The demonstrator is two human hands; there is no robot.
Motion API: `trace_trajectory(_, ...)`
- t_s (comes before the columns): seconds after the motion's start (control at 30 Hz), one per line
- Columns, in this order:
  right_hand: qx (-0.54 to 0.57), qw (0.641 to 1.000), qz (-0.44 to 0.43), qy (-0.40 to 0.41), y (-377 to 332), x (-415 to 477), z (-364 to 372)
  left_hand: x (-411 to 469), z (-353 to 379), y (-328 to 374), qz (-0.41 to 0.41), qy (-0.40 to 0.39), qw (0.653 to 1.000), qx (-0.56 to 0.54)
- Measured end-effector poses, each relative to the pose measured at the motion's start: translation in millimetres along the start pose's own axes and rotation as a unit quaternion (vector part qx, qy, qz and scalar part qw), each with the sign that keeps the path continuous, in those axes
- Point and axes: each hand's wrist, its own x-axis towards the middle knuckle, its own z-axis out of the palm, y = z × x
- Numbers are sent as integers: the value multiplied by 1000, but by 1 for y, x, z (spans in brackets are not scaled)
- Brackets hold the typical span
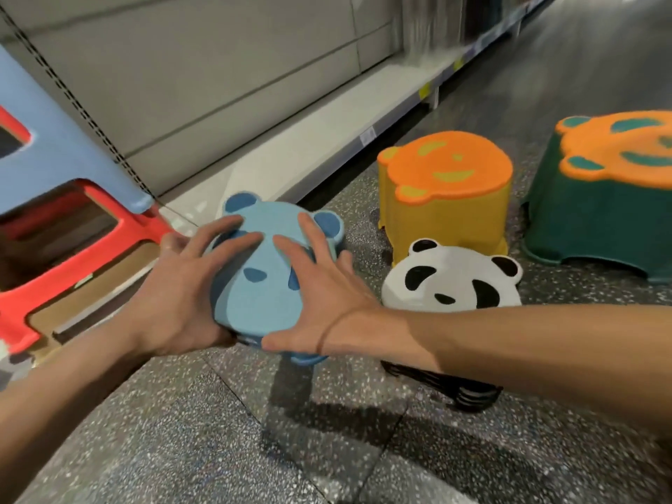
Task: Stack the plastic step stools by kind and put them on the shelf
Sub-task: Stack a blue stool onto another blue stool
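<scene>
A light blue bear-faced step stool [263, 292] is held between both hands above the speckled floor, close to the low shelf [291, 154]. My left hand [182, 292] grips its left side, fingers spread over the top. My right hand [320, 303] grips its right side, thumb at the near rim. To the right stand a black and white panda stool [454, 281], a yellow stool with an orange bear top [447, 183] and a dark green stool with an orange bear top [611, 191].
At the left on the shelf stand taller stools, a pale blue one [47, 154] over a red one [72, 249]. The white bottom shelf runs back to the right with price tags on its edge. Grey speckled floor [254, 449] lies in front.
</scene>
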Motion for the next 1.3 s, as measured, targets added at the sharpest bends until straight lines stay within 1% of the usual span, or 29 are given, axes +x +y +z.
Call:
trace_trajectory(0.07, -27, 999, -3, 32, 4, -10, -28, 16, -14, 16, 21, 31, 999, -15)
trace_trajectory(0.13, -59, 997, 3, 49, 10, -23, -58, 32, -24, 35, 30, 43, 998, -37)
trace_trajectory(0.33, -108, 990, 72, 62, 48, -78, -117, 70, -23, 106, 74, 7, 989, -126)
trace_trajectory(0.47, -127, 982, 138, 36, 77, -117, -135, 93, -7, 151, 134, -16, 981, -140)
trace_trajectory(0.57, -116, 977, 176, 16, 99, -133, -139, 108, 12, 176, 149, -44, 977, -149)
trace_trajectory(0.67, -79, 975, 203, -47, 125, -134, -139, 118, 30, 187, 155, -66, 977, -130)
trace_trajectory(0.73, -56, 974, 198, -99, 141, -132, -136, 119, 41, 189, 162, -78, 980, -84)
trace_trajectory(0.8, -68, 969, 187, -148, 148, -132, -125, 115, 59, 189, 157, -90, 983, -45)
trace_trajectory(0.87, -111, 963, 165, -183, 150, -133, -106, 108, 83, 187, 124, -123, 984, -45)
trace_trajectory(0.93, -155, 952, 143, -224, 154, -131, -88, 103, 108, 182, 116, -156, 980, -47)
trace_trajectory(1.0, -180, 940, 141, -254, 162, -125, -82, 102, 121, 180, 114, -163, 979, -41)
trace_trajectory(1.07, -173, 934, 149, -273, 168, -118, -88, 105, 119, 183, 107, -154, 982, -20)
trace_trajectory(1.1, -169, 934, 148, -279, 171, -117, -92, 106, 116, 186, 114, -150, 982, 0)
trace_trajectory(1.17, -169, 937, 135, -273, 175, -118, -96, 109, 110, 192, 154, -143, 977, 34)
trace_trajectory(1.23, -170, 943, 124, -259, 179, -126, -98, 112, 108, 202, 208, -137, 968, 8)
trace_trajectory(1.3, -182, 943, 130, -248, 182, -136, -104, 112, 108, 228, 251, -121, 959, -49)
